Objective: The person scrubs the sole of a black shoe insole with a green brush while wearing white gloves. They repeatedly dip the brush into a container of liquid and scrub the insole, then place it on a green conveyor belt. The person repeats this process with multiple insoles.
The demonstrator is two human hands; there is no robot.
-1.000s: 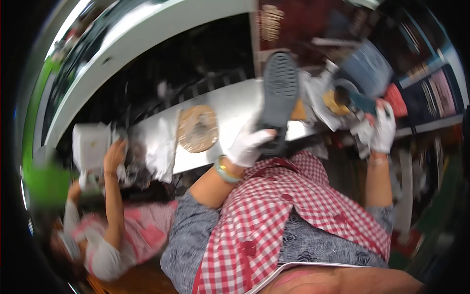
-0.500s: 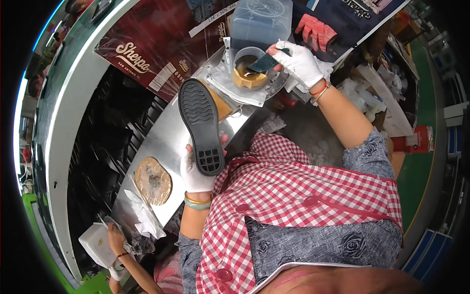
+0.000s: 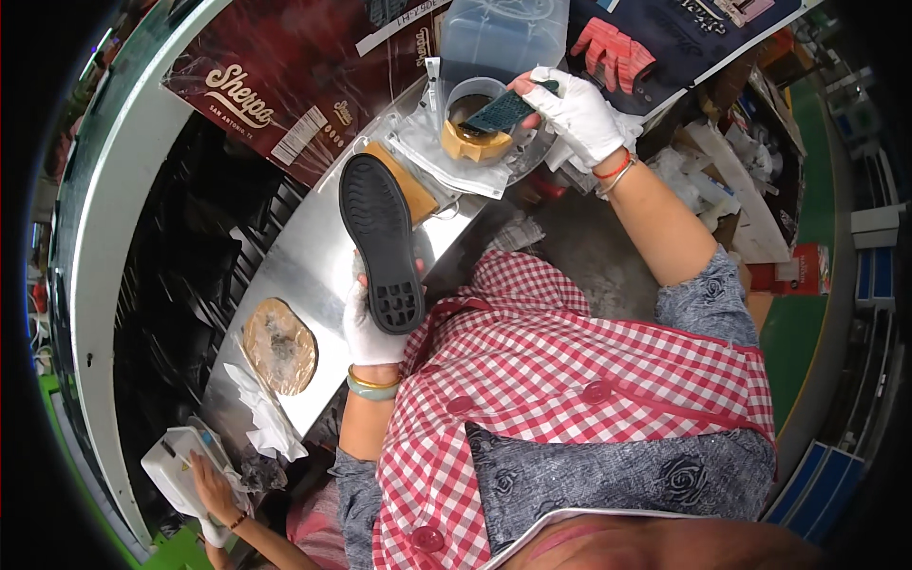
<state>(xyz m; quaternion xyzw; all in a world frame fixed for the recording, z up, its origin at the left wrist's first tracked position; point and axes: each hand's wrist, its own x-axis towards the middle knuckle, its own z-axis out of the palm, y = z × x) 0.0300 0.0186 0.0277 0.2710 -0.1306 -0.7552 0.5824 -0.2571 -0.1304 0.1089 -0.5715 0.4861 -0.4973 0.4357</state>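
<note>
My left hand [image 3: 369, 325], in a white glove, grips a black shoe [image 3: 382, 240] by the heel end, sole turned up toward me. It is held over the metal worktable [image 3: 290, 275]. My right hand [image 3: 578, 112], also gloved in white, holds a dark green scrubbing pad [image 3: 498, 110] at the mouth of a round container [image 3: 475, 128] with yellowish paste around its rim.
A round brownish pad [image 3: 277, 346] and crumpled white cloth [image 3: 261, 418] lie on the table's left part. A clear plastic tub [image 3: 500, 36], red gloves [image 3: 614, 49] and cardboard boxes [image 3: 285, 81] stand behind. Another person's hand [image 3: 215, 486] holds a white device [image 3: 177, 463] at lower left.
The view has swung round over the second. In the last half second the shoe stays held sole-up in my left hand, and my right hand keeps the pad at the container.
</note>
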